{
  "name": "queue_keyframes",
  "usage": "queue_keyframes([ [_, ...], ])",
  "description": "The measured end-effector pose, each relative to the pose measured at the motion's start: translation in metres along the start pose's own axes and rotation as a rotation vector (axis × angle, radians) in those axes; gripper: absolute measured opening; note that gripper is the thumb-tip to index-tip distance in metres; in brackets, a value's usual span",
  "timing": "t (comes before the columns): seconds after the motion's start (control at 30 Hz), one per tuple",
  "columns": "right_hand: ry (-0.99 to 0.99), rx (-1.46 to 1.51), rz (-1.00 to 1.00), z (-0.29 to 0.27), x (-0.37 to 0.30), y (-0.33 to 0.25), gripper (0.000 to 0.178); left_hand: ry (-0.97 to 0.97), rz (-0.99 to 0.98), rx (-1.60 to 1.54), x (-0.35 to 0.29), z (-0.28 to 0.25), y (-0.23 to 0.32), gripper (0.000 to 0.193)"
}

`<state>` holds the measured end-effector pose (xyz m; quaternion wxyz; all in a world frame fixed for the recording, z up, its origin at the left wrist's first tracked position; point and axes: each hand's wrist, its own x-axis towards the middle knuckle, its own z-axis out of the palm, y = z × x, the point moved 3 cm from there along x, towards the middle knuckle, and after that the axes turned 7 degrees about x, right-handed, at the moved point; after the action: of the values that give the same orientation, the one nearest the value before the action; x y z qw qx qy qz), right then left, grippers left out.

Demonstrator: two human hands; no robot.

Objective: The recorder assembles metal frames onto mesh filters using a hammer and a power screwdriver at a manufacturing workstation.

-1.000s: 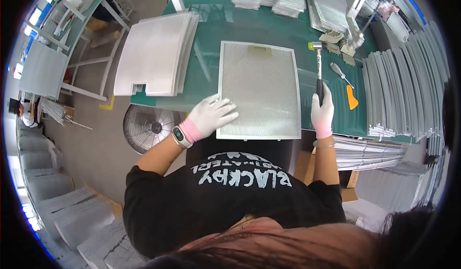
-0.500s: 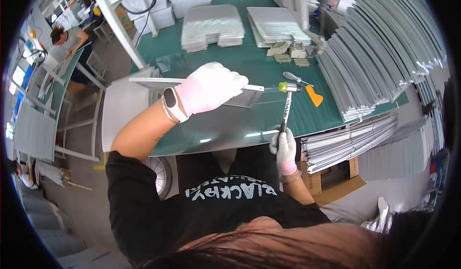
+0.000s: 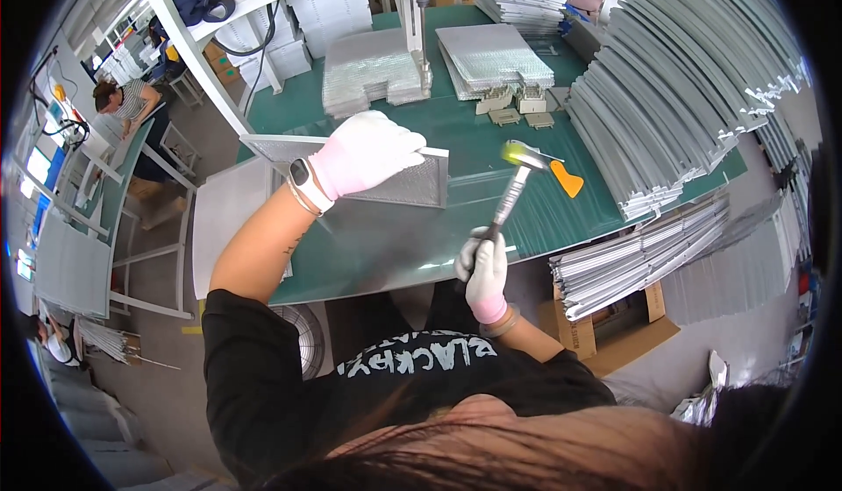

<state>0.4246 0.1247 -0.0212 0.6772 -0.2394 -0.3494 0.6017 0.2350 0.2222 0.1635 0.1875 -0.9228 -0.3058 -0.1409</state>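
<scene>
My left hand (image 3: 370, 155), in a white and pink glove, is closed on the upper edge of a rectangular grey mesh panel (image 3: 412, 186) with a thin metal frame. The panel is tilted up over the green tabletop (image 3: 368, 267), and my glove hides part of its upper edge. In my right hand (image 3: 484, 270), also gloved, is the dark grip of a mallet (image 3: 510, 195). Its head, with a yellow-green face, is raised to the right of the panel, apart from it. Just beyond the head lies an orange, flat-shaped piece (image 3: 567, 178).
Two stacks of grey sheets (image 3: 368, 66) (image 3: 491, 51) stand at the back, with several beige metal brackets (image 3: 504, 116) by the right one. Tall piles of grey frames (image 3: 675, 96) line the right side. A cardboard box (image 3: 631, 338) sits below. Another person (image 3: 132, 101) works far left.
The panel has turned so more of its mesh face shows, and my left hand has shifted slightly left. My right hand has moved left and up, with the mallet leaning more.
</scene>
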Motion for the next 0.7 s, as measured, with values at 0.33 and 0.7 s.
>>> queue_keyframes([
  [0.33, -0.268, -0.282, 0.126, -0.021, 0.02, -0.047, 0.028, -0.014, 0.038, 0.163, -0.015, 0.002, 0.008, 0.023],
  [0.7, -0.538, -1.145, -0.608, 0.021, 0.064, -0.216, 0.051, 0.598, -0.601, 0.14, 0.001, 0.045, 0.033, 0.045],
])
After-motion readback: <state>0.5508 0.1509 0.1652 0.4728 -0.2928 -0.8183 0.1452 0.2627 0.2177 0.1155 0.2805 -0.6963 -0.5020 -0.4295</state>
